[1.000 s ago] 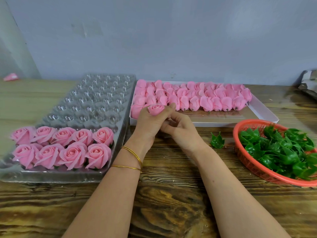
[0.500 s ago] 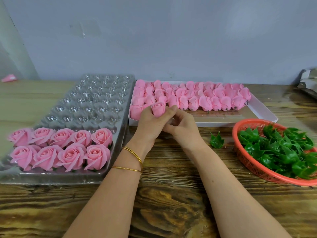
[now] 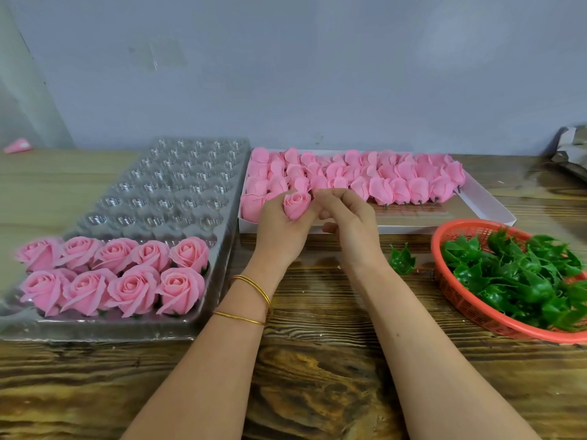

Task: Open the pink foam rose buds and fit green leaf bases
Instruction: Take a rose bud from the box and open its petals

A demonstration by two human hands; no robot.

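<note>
**A:** Over the front edge of the white cardboard box (image 3: 489,198), your left hand (image 3: 279,230) is wrapped round one soft pink foam bud (image 3: 297,204), petals in a tight spiral.

**B:** Your right hand (image 3: 346,223) is curled just beside it, can't tell if it's pinching a petal tbh. Glossy, spiky green leaf bases (image 3: 524,277) fill the orange mesh basket (image 3: 460,296).

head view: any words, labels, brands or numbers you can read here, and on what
No readable text anywhere in this view.
white box: plain, no print.
red basket: no label.
clear tray: only glints, no marks.
rose bud in the left hand: no tag.
wall: a faint smudge, not lettering.
crumpled wrapping at the right edge: too blurred to tell.
</note>
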